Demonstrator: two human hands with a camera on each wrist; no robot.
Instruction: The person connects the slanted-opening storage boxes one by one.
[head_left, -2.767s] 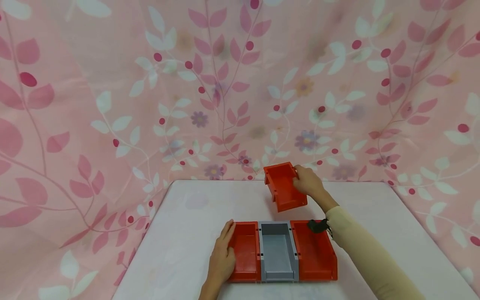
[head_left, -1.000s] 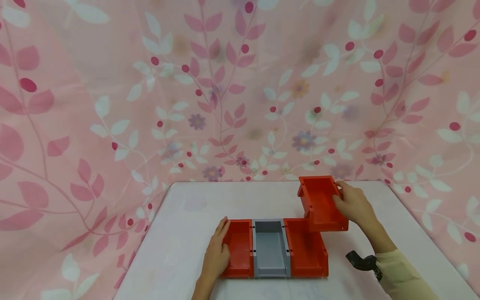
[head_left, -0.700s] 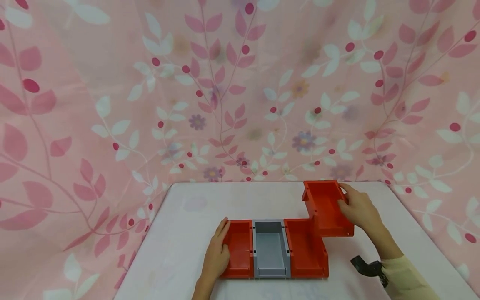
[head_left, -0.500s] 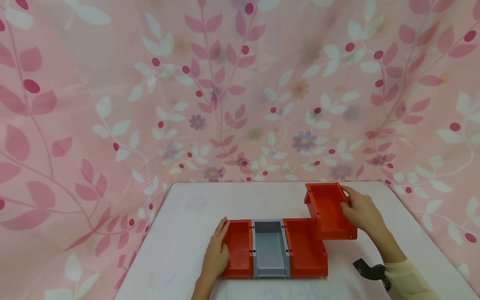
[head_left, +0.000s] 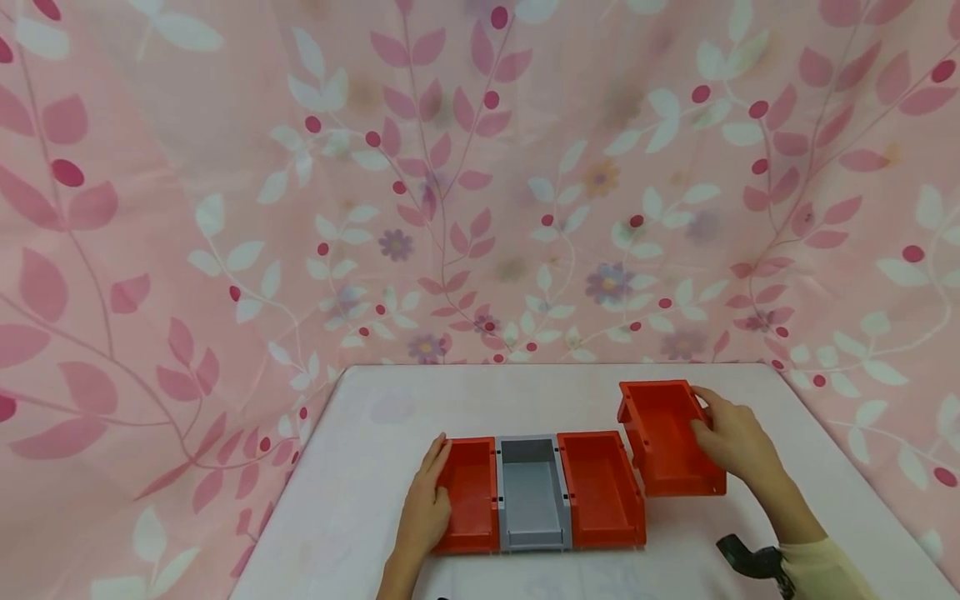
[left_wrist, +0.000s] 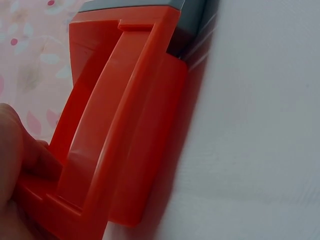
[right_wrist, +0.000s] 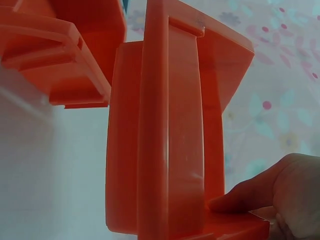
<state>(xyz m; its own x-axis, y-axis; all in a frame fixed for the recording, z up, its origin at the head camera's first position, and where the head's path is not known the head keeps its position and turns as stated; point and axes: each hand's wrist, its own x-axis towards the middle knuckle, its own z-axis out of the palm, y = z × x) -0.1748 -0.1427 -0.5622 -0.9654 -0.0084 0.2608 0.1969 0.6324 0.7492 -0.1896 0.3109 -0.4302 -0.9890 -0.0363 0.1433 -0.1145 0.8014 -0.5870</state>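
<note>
Three plastic storage bins stand joined in a row on the table: a red bin (head_left: 468, 496) at left, a grey bin (head_left: 534, 500) in the middle and another red bin (head_left: 602, 487) at right. My left hand (head_left: 420, 512) grips the left bin's outer wall, thumb inside it; that bin fills much of the left wrist view. A separate red storage bin (head_left: 663, 437) is held by my right hand (head_left: 738, 437), which pinches its right wall with the thumb inside. This bin sits just right of the row and farther back, its front edge tilted low; the right wrist view shows a gap between them.
A white cloth covers the table (head_left: 352, 492). Behind it hangs a pink floral curtain (head_left: 450, 167). A black curved device (head_left: 753, 558) is at my right wrist by the sleeve.
My right hand has carried its red bin rightward and then downward, from behind the row to beside its right end. The row, with my left hand on it, has shifted slightly left in view.
</note>
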